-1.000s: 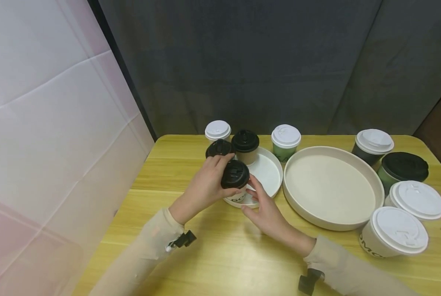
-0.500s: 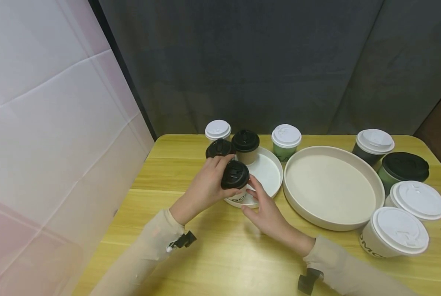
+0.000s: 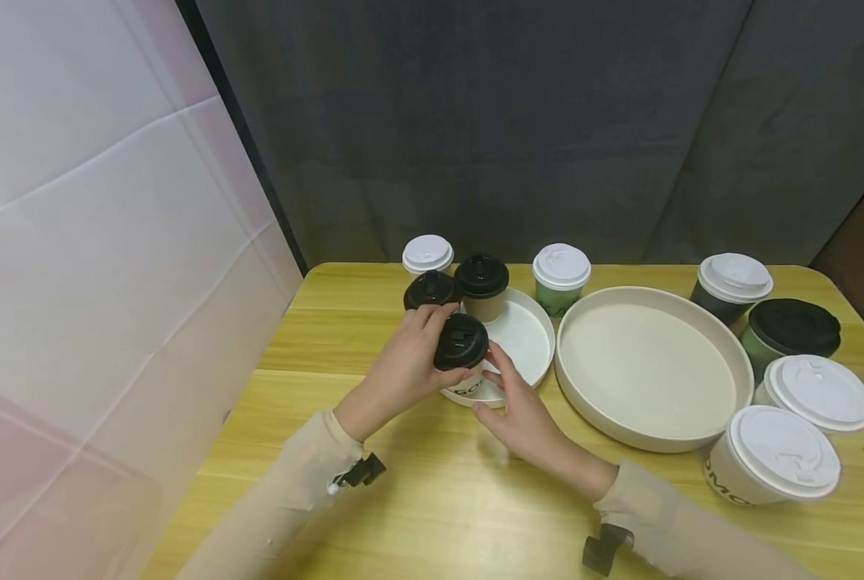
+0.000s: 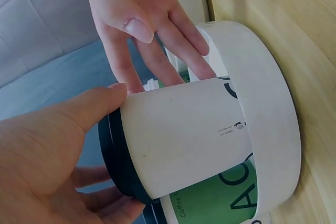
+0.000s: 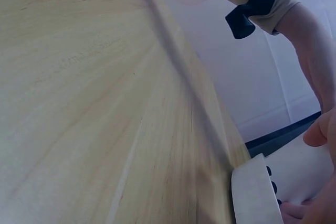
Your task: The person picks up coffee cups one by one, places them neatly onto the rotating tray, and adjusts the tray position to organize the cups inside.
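Observation:
A white paper cup (image 4: 184, 135) with a black lid (image 3: 462, 342) stands inside the rim of a small round white tray (image 3: 533, 342). My left hand (image 3: 403, 354) grips it at the lid, thumb on the near side and fingers round the far side. On the cup's right, my right hand (image 3: 522, 415) has its fingers loosely extended, fingertips at the cup's wall. Just behind stands a green paper cup (image 4: 210, 203) with a black lid, partly hidden by my left hand. A brown cup (image 3: 484, 310) with a black lid sits beside it at the tray's back.
A larger round cream tray (image 3: 652, 366) lies right of the small one. White-lidded cups stand behind, one pale (image 3: 427, 256), one green (image 3: 560, 278). Along the right are a dark cup (image 3: 729, 290), a black-lidded green cup (image 3: 787, 330) and two white cups (image 3: 768, 459).

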Available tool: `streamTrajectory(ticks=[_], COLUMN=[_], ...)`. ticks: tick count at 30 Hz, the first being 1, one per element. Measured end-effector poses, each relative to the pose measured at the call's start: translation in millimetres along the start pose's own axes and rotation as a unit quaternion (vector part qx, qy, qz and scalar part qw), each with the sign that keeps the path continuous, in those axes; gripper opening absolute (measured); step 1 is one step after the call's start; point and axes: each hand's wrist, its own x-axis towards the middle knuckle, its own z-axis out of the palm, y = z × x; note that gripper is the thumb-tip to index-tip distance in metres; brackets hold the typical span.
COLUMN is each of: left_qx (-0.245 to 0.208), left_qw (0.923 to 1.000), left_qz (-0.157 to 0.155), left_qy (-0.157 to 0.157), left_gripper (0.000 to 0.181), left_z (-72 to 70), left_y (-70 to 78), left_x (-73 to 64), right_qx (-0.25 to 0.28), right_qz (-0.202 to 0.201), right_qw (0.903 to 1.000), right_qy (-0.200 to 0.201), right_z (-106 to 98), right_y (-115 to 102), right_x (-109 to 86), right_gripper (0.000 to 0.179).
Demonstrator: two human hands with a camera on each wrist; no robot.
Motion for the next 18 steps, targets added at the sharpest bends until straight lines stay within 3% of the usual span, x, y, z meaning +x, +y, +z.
streamTrajectory(ticks=[8, 18], left_qx=[-0.007, -0.007], left_qw=[0.9999, 0.9995], left_qz=[-0.011, -0.026], left_qy=[-0.004, -0.015], left_gripper=[0.091, 0.092], left_z=[-0.2, -10.5], left_y=[0.3, 5.8], left_x=[-1.0, -1.3], right_qx=[-0.011, -0.02], right_qz=[0.028, 0.034], right_qw=[0.9995, 0.9992], right_qy=[-0.006, -0.002], right_z=[-1.5, -8.6], right_y=[-1.3, -1.3], right_x=[0.2, 0.2], right_gripper=[0.087, 0.089])
